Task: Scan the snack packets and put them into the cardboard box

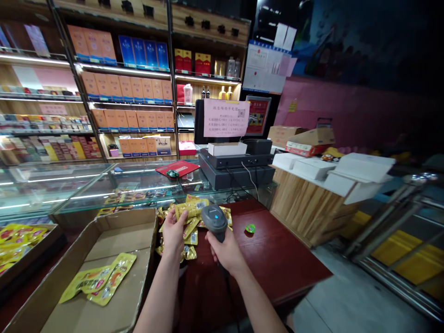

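Note:
My left hand point(174, 231) is closed on a yellow snack packet point(193, 209), whose barcode side faces up and to the right. A dark grey barcode scanner point(214, 219) with a blue light on top is gripped by its handle in my right hand point(225, 249). The scanner's head is close to the packet's right end. Beneath both hands lies a pile of similar yellow packets point(189, 252) on the dark red table. To the left, an open cardboard box point(104, 231) holds a few yellow packets point(113, 280) lying flat.
A small green item point(250, 228) lies on the dark red table point(274, 259). Left of the cardboard box is another box point(52, 236) of yellow packets. Behind stand a glass display counter point(83, 189) and a monitor point(200, 122) on dark equipment. A scanner cable hangs below my right hand.

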Demonstrator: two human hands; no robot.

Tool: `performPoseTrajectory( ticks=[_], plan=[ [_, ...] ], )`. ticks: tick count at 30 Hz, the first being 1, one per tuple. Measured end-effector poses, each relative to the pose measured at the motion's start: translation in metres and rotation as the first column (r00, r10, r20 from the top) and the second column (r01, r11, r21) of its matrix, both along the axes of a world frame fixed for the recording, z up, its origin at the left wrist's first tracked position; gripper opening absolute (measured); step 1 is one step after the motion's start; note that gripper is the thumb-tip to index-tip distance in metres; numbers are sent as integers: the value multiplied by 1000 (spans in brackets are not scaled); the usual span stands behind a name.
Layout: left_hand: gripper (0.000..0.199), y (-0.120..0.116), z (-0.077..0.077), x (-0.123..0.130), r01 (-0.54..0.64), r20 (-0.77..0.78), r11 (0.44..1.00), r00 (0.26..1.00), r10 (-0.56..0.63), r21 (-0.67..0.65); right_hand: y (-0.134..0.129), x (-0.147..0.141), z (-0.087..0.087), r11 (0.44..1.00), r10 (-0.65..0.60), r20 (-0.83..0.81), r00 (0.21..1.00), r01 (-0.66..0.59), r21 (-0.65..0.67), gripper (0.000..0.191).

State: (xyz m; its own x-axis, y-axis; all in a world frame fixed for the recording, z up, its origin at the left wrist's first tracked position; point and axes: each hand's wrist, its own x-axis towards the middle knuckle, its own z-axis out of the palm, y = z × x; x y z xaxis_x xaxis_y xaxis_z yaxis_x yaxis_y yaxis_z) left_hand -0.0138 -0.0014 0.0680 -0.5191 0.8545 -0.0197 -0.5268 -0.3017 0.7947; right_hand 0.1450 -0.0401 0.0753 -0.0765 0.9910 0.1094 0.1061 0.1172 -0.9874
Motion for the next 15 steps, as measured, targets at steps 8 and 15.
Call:
performPoseTrajectory(
  ticks=[8, 15],
  plan=[
    [58, 8, -1, -3, -20, 0, 1000, 1000, 20, 20, 8, -8, 1, 998, 35, -2, 999, -35, -50, 29],
    [56, 6, 2, -1, -45, 6, 999, 999, 45, -8, 11, -7, -3, 999, 40, 2, 999, -40, -16, 26]
  ],
)
